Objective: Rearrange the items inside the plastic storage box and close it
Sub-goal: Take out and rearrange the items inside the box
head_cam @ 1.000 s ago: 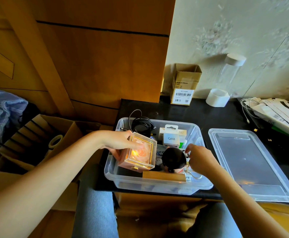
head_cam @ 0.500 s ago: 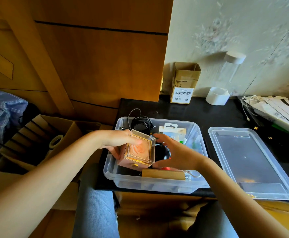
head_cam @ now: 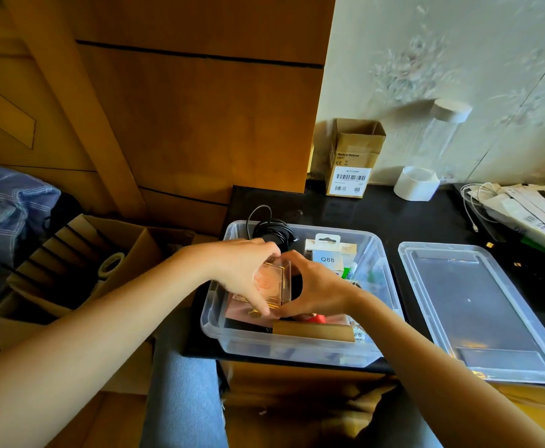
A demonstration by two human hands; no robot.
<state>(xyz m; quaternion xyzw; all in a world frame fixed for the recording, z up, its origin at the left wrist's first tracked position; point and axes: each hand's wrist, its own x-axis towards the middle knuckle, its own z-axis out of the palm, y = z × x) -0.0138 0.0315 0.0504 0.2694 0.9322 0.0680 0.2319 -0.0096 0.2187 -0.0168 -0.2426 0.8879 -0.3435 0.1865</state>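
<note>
The clear plastic storage box stands open on the black table, in front of me. Its clear lid lies flat on the table to its right. Both hands hold a small transparent cube with a pink rose low over the box's left half. My left hand grips it from the top and left, my right hand from the right. Inside the box lie a coiled black cable, a white Q88 package, a wooden block and a red item, partly hidden.
A small open cardboard carton and a clear jar with a white cap stand at the wall. Papers and a white cable lie at the far right. A cardboard box with a tape roll sits left of the table.
The cube has been turned and brought down into the box's left half. My right hand left the black round item and came over to hold the cube's right side.
</note>
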